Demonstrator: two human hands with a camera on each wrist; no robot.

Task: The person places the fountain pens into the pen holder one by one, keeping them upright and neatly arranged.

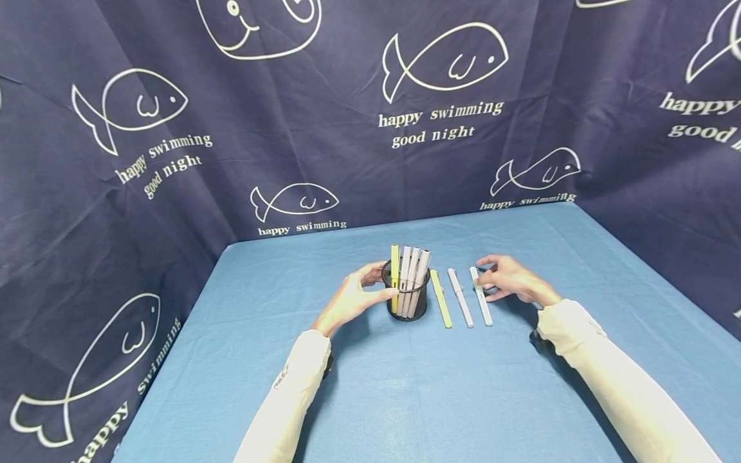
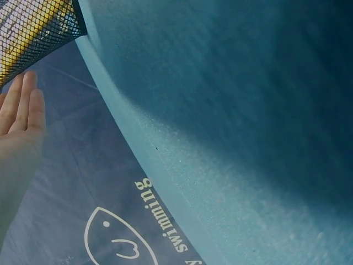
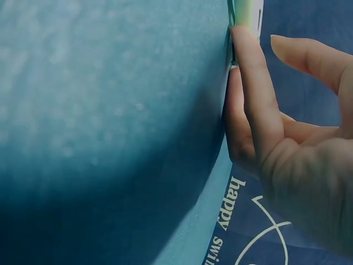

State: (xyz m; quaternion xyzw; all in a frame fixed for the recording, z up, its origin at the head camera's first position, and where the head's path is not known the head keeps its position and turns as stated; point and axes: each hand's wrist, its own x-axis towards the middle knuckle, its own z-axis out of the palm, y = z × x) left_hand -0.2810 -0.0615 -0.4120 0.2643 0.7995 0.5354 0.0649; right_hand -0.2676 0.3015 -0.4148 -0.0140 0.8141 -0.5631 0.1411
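On the blue tabletop [image 1: 393, 399], the person's left grip [image 1: 350, 297] holds the black mesh holder [image 1: 421, 307], thumb on its near side; the right grip [image 1: 512, 280] has its fingers spread, one touching the white pen [image 1: 483, 307], rightmost of three lying. That pen should be light, stiff and slick, best taken mid-barrel. The grey pen [image 1: 460, 299] and yellow pen [image 1: 442, 301] lie leftward, perhaps limiting finger room; standing pens [image 1: 412, 273] crowd the holder's mouth.
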